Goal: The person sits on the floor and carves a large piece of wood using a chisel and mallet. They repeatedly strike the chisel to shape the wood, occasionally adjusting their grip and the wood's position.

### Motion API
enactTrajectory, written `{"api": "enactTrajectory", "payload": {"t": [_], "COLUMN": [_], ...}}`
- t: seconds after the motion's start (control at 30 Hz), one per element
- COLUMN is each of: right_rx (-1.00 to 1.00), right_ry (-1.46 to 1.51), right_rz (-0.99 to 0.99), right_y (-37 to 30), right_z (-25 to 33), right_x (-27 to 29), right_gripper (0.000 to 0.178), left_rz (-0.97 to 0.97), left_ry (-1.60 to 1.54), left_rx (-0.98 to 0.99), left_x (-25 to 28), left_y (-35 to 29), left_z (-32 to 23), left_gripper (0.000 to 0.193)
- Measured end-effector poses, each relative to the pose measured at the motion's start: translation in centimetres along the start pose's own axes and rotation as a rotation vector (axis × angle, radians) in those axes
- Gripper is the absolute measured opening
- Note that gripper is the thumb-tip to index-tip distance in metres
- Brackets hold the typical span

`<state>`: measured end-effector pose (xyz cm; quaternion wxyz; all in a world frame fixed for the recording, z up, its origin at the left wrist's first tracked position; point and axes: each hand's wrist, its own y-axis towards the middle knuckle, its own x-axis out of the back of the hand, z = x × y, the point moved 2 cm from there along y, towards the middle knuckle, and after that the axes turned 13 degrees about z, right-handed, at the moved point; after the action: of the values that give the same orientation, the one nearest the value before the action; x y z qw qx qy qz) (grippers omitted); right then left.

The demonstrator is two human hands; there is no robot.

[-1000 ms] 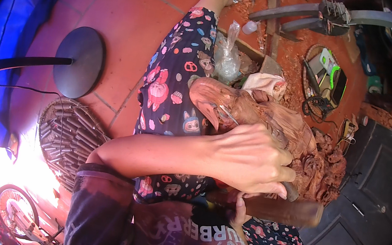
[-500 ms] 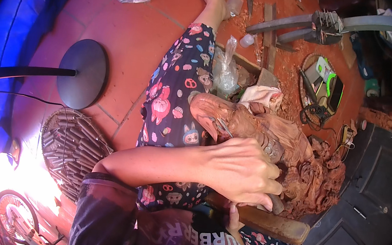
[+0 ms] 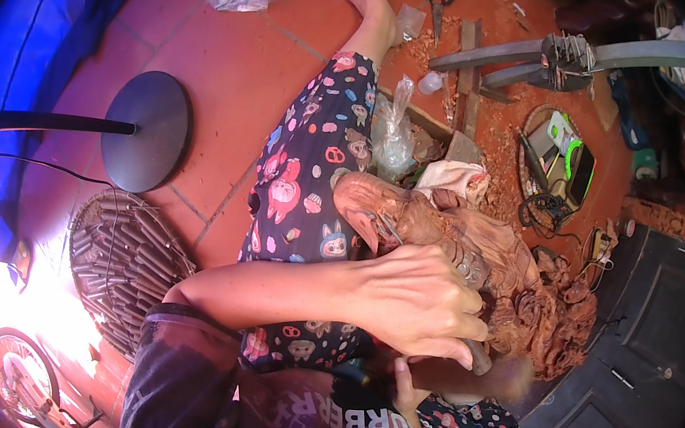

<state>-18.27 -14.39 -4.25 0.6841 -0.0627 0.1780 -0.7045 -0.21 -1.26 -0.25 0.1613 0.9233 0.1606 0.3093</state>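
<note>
The left hand [image 3: 425, 305] is gripping a chisel [image 3: 478, 358], its metal end pointing between ten and eleven o'clock over the reddish wood carving [image 3: 498, 237], which is lying at one o'clock from that hand. At six o'clock, the right hand [image 3: 408, 391] is clasping a blurred wooden mallet [image 3: 493, 380]. Dark rods [image 3: 131, 261] are lying at nine o'clock, scissors [image 3: 438, 5] at twelve.
</note>
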Motion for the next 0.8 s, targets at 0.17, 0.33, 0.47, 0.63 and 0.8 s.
{"api": "enactTrajectory", "payload": {"t": [0.17,0.33,0.47,0.63,0.8], "right_rx": [0.006,0.0,0.0,-0.003,-0.008], "right_ry": [-0.013,0.003,0.0,0.017,0.001], "right_rz": [-0.036,-0.022,-0.048,-0.039,-0.065], "right_y": [0.2,-0.1,-0.6,-0.8,-1.5], "right_z": [1.1,0.5,0.9,0.4,0.6], "right_x": [1.1,0.6,0.7,0.6,0.4], "right_gripper": [0.04,0.039,0.039,0.039,0.038], "left_rz": [-0.027,-0.065,-0.058,-0.117,-0.163], "left_ry": [0.01,0.036,0.068,0.091,0.097], "left_rx": [-0.001,0.032,0.039,0.107,0.119], "left_x": [0.1,0.2,0.2,0.2,0.2], "left_y": [0.3,0.2,0.5,0.6,1.3], "left_z": [0.1,0.1,0.1,0.2,0.6], "left_gripper": [0.031,0.032,0.032,0.032,0.031]}}
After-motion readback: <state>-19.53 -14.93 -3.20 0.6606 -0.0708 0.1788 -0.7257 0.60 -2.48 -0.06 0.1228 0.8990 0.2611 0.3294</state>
